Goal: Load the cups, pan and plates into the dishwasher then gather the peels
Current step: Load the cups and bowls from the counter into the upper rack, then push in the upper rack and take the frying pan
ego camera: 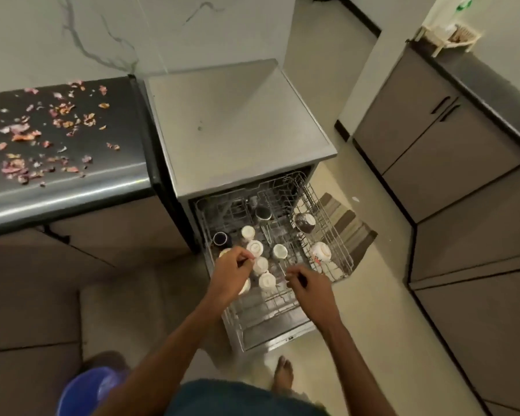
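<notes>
Over the pulled-out dishwasher rack [336,253], the left hand [231,270] pinches something small I cannot make out and the right hand [308,285] curls on the wires, among upturned white cups [266,280], peels [27,136] strewn on the far counter [108,181]

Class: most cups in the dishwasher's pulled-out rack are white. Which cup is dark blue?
The dark blue cup at the rack's left edge, just beyond the left hand. The cups clustered beside it are white.
</notes>
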### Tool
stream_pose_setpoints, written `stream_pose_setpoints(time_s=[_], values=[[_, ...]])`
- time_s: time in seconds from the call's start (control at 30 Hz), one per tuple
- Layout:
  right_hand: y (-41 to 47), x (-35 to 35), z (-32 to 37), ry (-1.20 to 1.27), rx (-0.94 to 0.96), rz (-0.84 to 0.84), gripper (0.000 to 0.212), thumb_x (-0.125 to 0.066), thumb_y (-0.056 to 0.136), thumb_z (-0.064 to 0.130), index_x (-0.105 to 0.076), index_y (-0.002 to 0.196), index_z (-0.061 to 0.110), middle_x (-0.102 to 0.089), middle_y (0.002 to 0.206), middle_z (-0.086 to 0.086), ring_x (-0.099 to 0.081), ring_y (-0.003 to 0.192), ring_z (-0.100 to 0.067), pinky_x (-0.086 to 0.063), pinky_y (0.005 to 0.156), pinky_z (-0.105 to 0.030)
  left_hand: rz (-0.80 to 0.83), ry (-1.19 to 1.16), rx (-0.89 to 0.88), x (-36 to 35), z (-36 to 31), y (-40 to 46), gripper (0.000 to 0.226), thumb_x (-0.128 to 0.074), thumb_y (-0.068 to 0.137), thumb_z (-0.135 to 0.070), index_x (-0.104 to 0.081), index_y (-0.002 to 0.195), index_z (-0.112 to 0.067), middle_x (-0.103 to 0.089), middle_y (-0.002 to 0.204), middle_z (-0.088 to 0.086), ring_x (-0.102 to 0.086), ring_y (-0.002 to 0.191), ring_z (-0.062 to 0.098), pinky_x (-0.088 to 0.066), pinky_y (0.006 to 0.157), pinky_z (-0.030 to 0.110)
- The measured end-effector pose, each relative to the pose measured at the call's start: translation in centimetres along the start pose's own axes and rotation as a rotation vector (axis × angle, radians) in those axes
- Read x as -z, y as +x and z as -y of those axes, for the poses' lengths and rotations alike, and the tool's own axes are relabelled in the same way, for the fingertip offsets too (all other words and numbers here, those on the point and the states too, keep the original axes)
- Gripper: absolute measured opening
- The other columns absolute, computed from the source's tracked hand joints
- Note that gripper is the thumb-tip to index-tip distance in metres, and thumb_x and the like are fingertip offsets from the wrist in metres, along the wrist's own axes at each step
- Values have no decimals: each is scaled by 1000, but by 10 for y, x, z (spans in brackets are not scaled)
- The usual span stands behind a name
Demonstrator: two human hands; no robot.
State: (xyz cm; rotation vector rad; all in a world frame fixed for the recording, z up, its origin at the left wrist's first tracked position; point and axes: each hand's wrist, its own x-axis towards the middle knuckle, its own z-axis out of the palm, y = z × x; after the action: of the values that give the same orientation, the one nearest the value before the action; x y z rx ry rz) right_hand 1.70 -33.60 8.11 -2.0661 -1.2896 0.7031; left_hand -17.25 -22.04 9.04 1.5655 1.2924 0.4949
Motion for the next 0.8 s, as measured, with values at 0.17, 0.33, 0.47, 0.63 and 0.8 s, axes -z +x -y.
stream_pose_setpoints(time_s=[0.17,0.33,0.47,0.63,0.8], values=[[-24,50,-60,26,30,109,16,-67,96,22,-75,106,31,-74,79,9,-70,72,-11,-59,71,-41,-102,39,70,-65,-7,-73,4,-71,91,-14,-69,93,-17,-71,86,-9,-66,80,2,-49,71,13],[-50,73,-90,-35,55,195,18,-65,96,17,-75,107,28,-73,78,8,-66,69,-10,-58,69,-39,-151,104,74,-106,-5,-116,4,-71,91,-14,-68,94,-15,-68,83,-11,-61,77,-4,-43,66,4],[-77,74,-110,-122,59,240,20,-62,97,15,-76,110,21,-76,96,3,-68,80,-12,-55,75,-30,-150,198,55,-127,-2,-129,4,-68,91,-14,-69,95,-14,-69,86,-5,-64,78,9,-49,71,22],[-107,76,-141,-210,68,319,21,-58,96,14,-75,108,17,-75,99,0,-64,80,-13,-48,72,-26,-117,308,2,-154,6,-149,7,-62,92,-7,-67,87,-6,-66,78,5,-59,70,18,-42,64,27],[-94,78,-187,-261,69,395,24,-57,98,19,-71,117,21,-73,110,1,-67,95,-15,-54,84,-30,-90,340,89,-192,29,-154,11,-54,91,-6,-60,84,-10,-62,78,5,-54,71,18,-41,66,32]])
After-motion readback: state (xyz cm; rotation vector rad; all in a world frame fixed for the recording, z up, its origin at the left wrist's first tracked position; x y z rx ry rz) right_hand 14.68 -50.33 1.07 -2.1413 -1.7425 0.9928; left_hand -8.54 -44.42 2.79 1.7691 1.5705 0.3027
